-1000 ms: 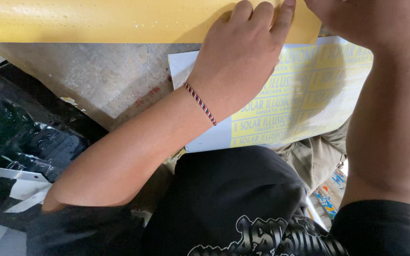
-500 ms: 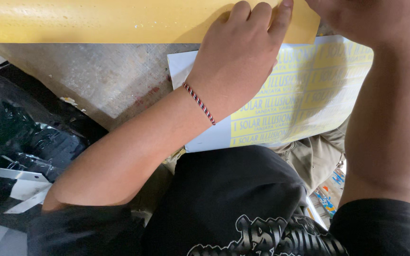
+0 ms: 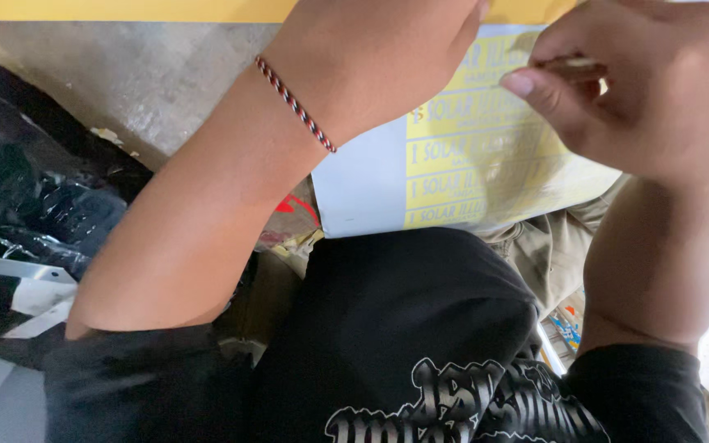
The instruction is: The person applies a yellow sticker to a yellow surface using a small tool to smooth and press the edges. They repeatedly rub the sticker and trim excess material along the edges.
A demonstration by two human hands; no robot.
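A white sheet of yellow rectangular labels [image 3: 469, 164] lies against a yellow board [image 3: 125, 8] above my lap. My left hand [image 3: 379, 57], with a red, black and white braided band [image 3: 295, 105] on its wrist, rests on the sheet's upper left part. Its fingertips are cut off by the top edge of the view. My right hand [image 3: 633, 90] is over the sheet's right side, thumb and fingers pinched on a thin pale strip [image 3: 572, 62] just above the labels.
Crumpled black plastic [image 3: 34, 205] and a grey metal strip [image 3: 10, 267] lie at the left on a worn concrete surface [image 3: 149, 74]. My black printed shirt [image 3: 420, 344] and khaki trousers [image 3: 551, 246] fill the lower middle.
The view has come closer and lower. My right hand has come down into view and is now pinched on a strip over the labels. My left hand stays on the sheet.
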